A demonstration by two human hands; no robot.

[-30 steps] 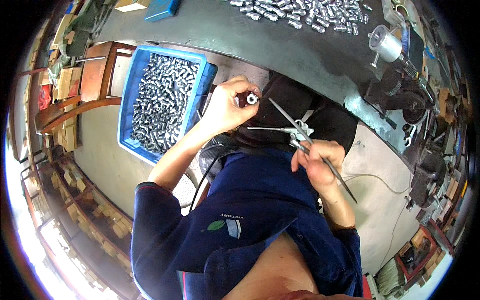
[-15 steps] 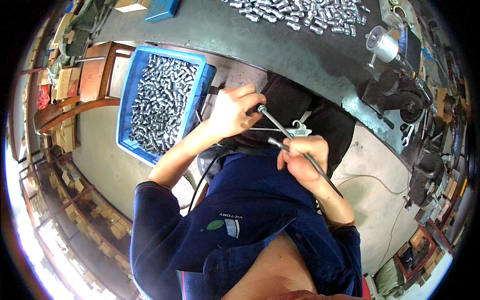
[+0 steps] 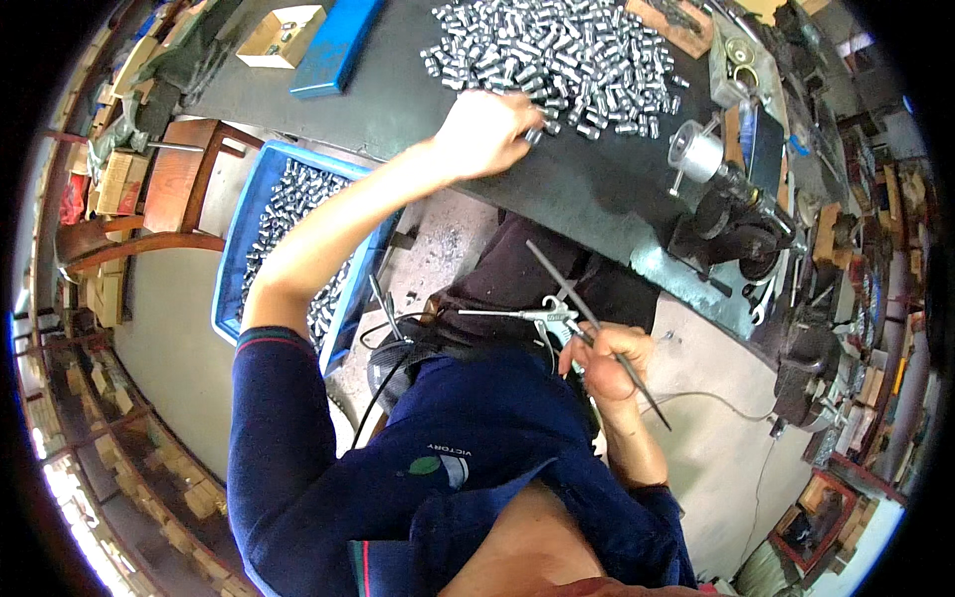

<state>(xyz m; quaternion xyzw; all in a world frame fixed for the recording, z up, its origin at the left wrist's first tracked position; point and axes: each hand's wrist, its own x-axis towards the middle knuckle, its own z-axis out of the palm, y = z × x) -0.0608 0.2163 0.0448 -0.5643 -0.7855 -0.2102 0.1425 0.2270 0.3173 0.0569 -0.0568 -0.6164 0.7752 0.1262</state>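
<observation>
My left hand (image 3: 487,134) reaches over the dark workbench to the near edge of a pile of small shiny metal fittings (image 3: 587,60). Its fingers are closed at a single metal fitting (image 3: 535,135), partly covered by the fingertips. Above my lap, my right hand (image 3: 609,360) grips a long thin dark metal rod (image 3: 550,265) that tapers towards its lower end. The rod's upper end is bare. Below it, a grey air blow gun (image 3: 554,312) with a thin nozzle lies across my lap, close to my right fingers.
Left of my legs stands a blue crate (image 3: 227,284) full of similar fittings, partly behind my left forearm. A blue box (image 3: 333,50) and a small open carton (image 3: 254,47) lie on the bench. A bench fixture with a round silver head (image 3: 696,151) stands at the right.
My left hand has moved from the rod's tip up to the pile on the bench. The fitting at the rod's upper end is gone. My right hand still holds the rod, now steeper.
</observation>
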